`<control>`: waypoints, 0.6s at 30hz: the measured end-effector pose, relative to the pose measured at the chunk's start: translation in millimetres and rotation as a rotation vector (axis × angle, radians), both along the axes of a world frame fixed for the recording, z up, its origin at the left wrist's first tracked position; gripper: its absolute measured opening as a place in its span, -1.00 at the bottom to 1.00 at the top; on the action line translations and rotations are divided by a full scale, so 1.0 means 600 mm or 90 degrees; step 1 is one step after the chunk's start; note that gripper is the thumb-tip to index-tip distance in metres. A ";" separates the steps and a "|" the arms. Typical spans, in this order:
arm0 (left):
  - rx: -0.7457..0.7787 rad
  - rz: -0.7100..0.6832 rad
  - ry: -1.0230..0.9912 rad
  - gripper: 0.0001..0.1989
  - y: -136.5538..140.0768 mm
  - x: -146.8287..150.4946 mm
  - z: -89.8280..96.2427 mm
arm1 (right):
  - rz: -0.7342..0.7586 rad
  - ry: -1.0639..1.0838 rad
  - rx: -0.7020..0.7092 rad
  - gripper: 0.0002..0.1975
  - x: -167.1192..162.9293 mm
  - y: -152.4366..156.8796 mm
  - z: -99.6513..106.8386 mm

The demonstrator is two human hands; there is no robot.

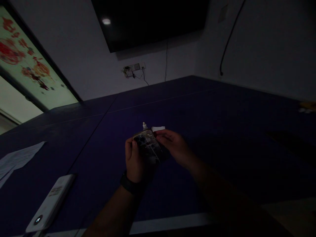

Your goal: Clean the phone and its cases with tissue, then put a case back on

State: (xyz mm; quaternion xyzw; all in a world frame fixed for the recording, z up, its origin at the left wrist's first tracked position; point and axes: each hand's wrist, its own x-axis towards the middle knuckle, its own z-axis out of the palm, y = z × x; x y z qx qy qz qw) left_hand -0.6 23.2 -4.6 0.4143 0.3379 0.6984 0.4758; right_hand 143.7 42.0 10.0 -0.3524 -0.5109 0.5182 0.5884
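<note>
A phone in a dark, patterned case (151,146) is held tilted above the blue table, its back facing me. My left hand (134,159), with a dark band at the wrist, grips its left side with the thumb on the near face. At the upper right corner of the phone, the fingers of my right hand (172,143) are closed on its edge. Just beyond the phone stand a small bottle with a white nozzle tip (144,125) and a white piece (158,128), both partly hidden. The dim light hides fine detail.
On the blue table (103,138), a white power bank (51,202) with a lit display lies at the lower left, near printed sheets (19,159). A dark flat object (291,143) lies right. Beyond are wall sockets (134,68) and a screen (155,19).
</note>
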 end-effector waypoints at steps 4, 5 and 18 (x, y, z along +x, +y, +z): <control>0.033 -0.056 -0.046 -0.66 0.007 0.000 0.007 | -0.025 -0.019 0.007 -0.72 -0.010 0.007 -0.006; 0.049 -0.069 -0.047 -0.65 0.008 0.000 0.009 | -0.032 -0.025 0.011 -0.74 -0.012 0.008 -0.007; 0.026 -0.043 0.171 -0.60 0.002 -0.003 0.018 | 0.011 -0.172 0.114 -0.81 -0.023 -0.024 0.006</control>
